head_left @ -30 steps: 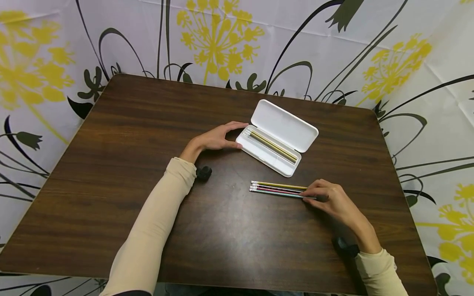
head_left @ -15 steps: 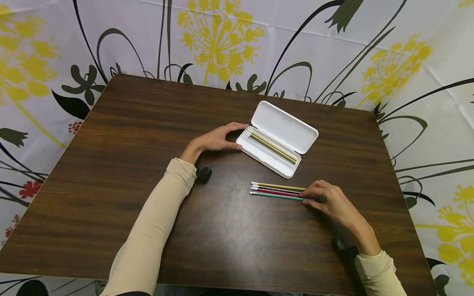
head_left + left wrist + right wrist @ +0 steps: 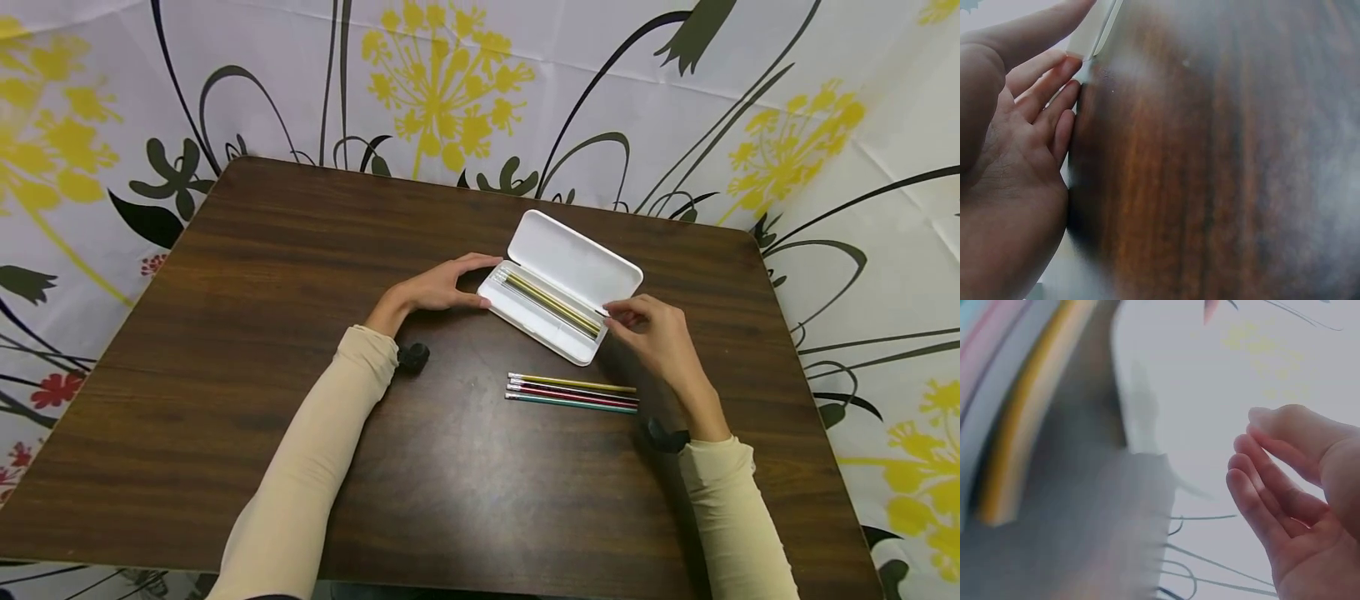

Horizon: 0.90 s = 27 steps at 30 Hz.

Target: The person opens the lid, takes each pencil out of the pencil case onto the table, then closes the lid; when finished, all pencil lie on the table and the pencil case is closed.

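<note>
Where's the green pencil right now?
In the head view, the green pencil lies on the table, right of centre, in front of the open white pencil case, at the near edge of its row, beside the red pencil.

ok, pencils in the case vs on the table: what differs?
Place: the case pencils sit in the white case; the table pencils lie on the table.
Colour: case pencils look gold and grey; table pencils include yellow, red and green.
Angle: in the head view, case pencils slant down rightward; table pencils run nearly level.
Shared: both lie side by side, pale ends leftward.
</note>
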Motion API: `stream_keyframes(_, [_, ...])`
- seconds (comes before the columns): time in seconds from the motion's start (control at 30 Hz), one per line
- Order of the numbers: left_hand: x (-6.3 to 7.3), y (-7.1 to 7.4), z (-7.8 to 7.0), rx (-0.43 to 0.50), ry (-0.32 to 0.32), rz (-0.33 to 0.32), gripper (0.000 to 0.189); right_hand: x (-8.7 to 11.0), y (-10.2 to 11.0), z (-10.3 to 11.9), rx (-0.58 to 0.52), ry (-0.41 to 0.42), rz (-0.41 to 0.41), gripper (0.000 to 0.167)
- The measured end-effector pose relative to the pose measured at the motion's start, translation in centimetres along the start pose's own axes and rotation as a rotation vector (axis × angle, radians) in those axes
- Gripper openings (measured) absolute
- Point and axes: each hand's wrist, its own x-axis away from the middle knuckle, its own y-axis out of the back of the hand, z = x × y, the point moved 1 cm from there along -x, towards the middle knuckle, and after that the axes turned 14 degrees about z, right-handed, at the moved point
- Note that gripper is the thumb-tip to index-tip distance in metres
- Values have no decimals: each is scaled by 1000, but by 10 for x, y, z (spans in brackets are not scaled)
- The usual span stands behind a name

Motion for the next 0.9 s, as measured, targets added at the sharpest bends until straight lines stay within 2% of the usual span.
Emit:
stream_keyframes(0.13, [-1, -2, 0, 20, -4, -6, 75, -20, 5, 4, -10, 11, -17, 15])
stream_keyframes(0.23, [-1, -3, -1, 28, -10, -10, 75, -26, 4, 5, -27, -16, 17, 16])
stream_keyframes(0.43, [0, -2, -1, 0, -13, -13, 76, -26, -9, 3, -29, -62, 106, 16])
stream_keyframes(0.63, [0, -1, 0, 0, -13, -10, 76, -27, -20, 5, 48, -57, 188, 16])
stream_keyframes(0.9, [1, -1, -1, 0, -12, -7, 76, -29, -26, 14, 138, -79, 241, 15])
